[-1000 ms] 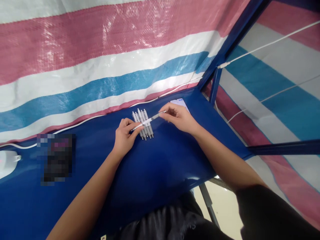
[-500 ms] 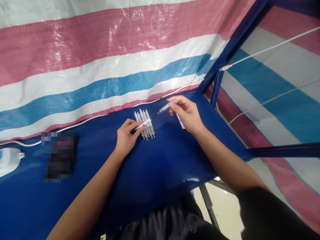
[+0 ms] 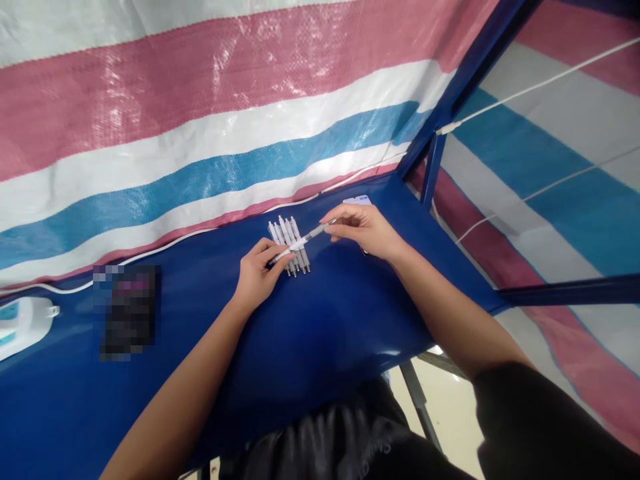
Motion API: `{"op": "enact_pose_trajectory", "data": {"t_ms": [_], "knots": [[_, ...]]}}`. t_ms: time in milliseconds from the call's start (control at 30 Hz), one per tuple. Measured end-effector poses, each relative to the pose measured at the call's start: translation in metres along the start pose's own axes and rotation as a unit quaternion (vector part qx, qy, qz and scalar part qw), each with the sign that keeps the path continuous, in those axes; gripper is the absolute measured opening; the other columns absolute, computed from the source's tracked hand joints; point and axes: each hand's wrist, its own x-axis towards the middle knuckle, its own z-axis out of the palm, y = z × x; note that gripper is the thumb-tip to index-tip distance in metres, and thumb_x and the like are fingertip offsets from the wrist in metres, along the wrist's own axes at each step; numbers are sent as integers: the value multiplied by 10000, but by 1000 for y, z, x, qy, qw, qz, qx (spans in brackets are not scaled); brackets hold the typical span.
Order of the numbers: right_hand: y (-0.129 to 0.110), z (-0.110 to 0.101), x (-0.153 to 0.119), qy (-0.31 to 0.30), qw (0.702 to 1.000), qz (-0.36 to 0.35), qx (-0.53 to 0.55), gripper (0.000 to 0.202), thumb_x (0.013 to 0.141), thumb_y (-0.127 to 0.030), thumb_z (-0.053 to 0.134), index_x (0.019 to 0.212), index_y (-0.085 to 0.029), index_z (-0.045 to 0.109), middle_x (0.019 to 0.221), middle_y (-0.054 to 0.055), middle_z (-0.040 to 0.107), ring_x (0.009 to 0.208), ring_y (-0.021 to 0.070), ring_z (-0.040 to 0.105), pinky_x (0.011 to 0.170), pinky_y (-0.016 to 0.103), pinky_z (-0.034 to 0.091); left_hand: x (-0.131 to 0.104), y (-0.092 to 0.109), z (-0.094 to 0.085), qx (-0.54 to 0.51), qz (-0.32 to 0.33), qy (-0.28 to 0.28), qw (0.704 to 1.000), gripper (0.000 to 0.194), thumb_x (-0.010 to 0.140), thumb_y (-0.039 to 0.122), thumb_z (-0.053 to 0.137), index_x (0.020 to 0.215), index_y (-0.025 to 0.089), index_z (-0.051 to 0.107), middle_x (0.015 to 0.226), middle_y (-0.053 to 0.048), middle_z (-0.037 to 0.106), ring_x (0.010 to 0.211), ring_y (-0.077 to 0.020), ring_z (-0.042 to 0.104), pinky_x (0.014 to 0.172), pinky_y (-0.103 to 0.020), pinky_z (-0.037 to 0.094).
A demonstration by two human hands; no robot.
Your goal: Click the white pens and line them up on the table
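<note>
My left hand point(image 3: 260, 272) pinches the white barrel point(image 3: 296, 245) of a pen above a row of pens. Between the thumb and fingers of my right hand point(image 3: 367, 230) is the grey pen part point(image 3: 316, 232), in line with the white barrel and touching or entering its end. Several white and grey pens point(image 3: 303, 259) lie side by side on the blue table, partly covered by the held pen and my left fingers.
A phone point(image 3: 357, 200) lies partly behind my right hand. On the blue table point(image 3: 300, 333) at left are a blurred dark object point(image 3: 131, 313) and a white device point(image 3: 27, 323). A white cable point(image 3: 165, 248) runs along the striped sheet; a blue frame point(image 3: 434, 167) stands right.
My right hand has moved left and slightly down, bringing the grey part to the white barrel and closing the gap. More of the phone now shows behind it.
</note>
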Motion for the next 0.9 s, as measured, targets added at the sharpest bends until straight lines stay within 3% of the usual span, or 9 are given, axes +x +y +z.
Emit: {"op": "enact_pose_trajectory", "data": {"t_ms": [167,233,367,433,533,667,800,833,900], "knots": [[-2,-1,-1,-22,1000,1,-21,448,850,-589,883,996,-184,760,751,13,715,702,164,676,681,300,533,1,4,-3,-25,0,-61,998,228,1047,366,693,978,209,843,831,-36,683,683,-146,575,648,-281,494],[-3,2,-3,-13,997,2,-79,485,898,-659,815,852,-189,708,709,12,695,663,154,634,659,292,487,1,4,-3,-25,3,-50,998,214,1037,374,714,1007,214,852,849,-41,695,714,-155,604,687,-293,518],[-4,4,-6,-4,976,23,-217,721,1042,-758,536,571,-215,490,508,-21,478,531,125,447,586,304,345,-1,0,-1,-13,1,-9,1000,168,1000,358,768,1036,227,866,867,-43,697,748,-166,624,722,-314,542],[-5,2,-7,-14,975,19,-220,657,1000,-754,622,641,-207,563,542,-29,502,542,125,447,585,302,334,-1,-1,-1,-13,-6,2,1000,154,994,346,775,1027,228,868,861,-39,690,745,-163,618,715,-313,541],[-5,-2,-6,-39,983,-5,-178,508,872,-689,828,901,-198,699,700,-16,650,620,139,541,618,288,388,-1,-2,-1,-23,-7,-9,1000,145,992,335,776,1023,230,870,850,-31,685,731,-156,613,707,-308,536],[-5,-1,-6,-28,974,43,-220,650,1066,-693,541,659,-195,634,544,2,579,553,140,543,650,309,413,0,-1,-1,-33,-6,-20,999,142,990,336,783,1035,236,872,864,-31,693,748,-159,630,719,-310,540],[-6,-1,-7,-37,982,14,-185,473,946,-656,762,959,-183,752,703,3,695,613,139,577,654,289,426,-1,-2,-1,-26,-19,-7,999,137,984,339,790,1018,237,874,846,-28,685,732,-157,618,705,-306,531],[-7,-1,-7,-46,983,15,-179,471,938,-653,773,962,-183,752,705,1,696,612,137,579,656,286,430,-1,-2,0,-27,-18,-8,999,136,982,340,792,1016,238,874,850,-28,690,732,-157,620,703,-304,528],[-7,-3,-7,-43,974,40,-218,557,1019,-676,648,765,-183,707,596,-1,632,578,137,568,669,291,428,-1,-2,-1,-29,-12,-16,999,133,979,342,796,1018,242,875,862,-27,701,736,-155,627,709,-302,524]]}}
